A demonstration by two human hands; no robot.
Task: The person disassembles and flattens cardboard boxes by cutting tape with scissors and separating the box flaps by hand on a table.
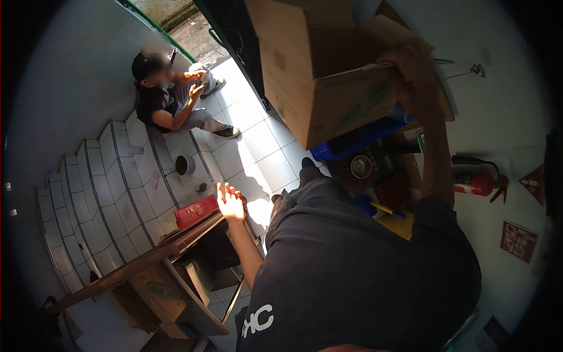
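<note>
Right hand (412,76) gripping an open cardboard box (349,102) by its rim, left hand (231,203) empty, fingers spread, near the table (141,258) corner

sunlit wht flr (261,141) nr steps (134,182)

We have 1 brown cardboard box (346,108), open-topped, flaps spread, faint greenish print on 1 side, its rim held in our right grip (412,69).

box (337,100): brown | shirt (369,258): dark, white-lettered | extinguisher (476,183): red | steps (124,190): white, dark-edged
</note>
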